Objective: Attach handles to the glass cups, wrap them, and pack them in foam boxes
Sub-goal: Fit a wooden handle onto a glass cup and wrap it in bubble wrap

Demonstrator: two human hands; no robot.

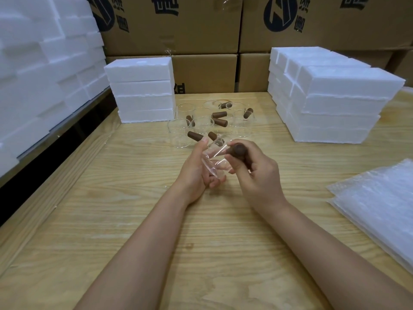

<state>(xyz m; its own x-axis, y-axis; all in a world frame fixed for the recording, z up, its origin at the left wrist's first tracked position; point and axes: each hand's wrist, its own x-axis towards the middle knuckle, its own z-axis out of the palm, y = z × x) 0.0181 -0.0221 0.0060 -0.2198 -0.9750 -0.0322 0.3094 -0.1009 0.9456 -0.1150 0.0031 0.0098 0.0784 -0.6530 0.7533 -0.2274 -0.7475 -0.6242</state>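
Two bare forearms reach in from the bottom edge over the pale wooden surface and meet just past its middle; the left hand holds a clear glass cup tipped on its side above the surface, thumb up along the rim and fingers curled underneath; the right hand is closed round a dark brown handle, its fingers wrapped about the stub and the rounded end showing above the forefinger; the handle sits against the cup's wall on the right side, though the glass is too clear to show exactly how the two join.

Just beyond the hands stands a cluster of glass cups, upright and close together, several with brown handles sticking out at different angles; the nearest of them is just behind the left thumb.

A stack of bubble wrap sheets lies flat at the right edge of the surface, well apart from the hands; a short stack of foam boxes stands at the far left of the surface, touching the cluster's left side or nearly so; a wider stack of foam boxes stands at the far right; a large pile of foam rises beyond the surface's left edge; printed cardboard cartons are piled as a wall behind everything.
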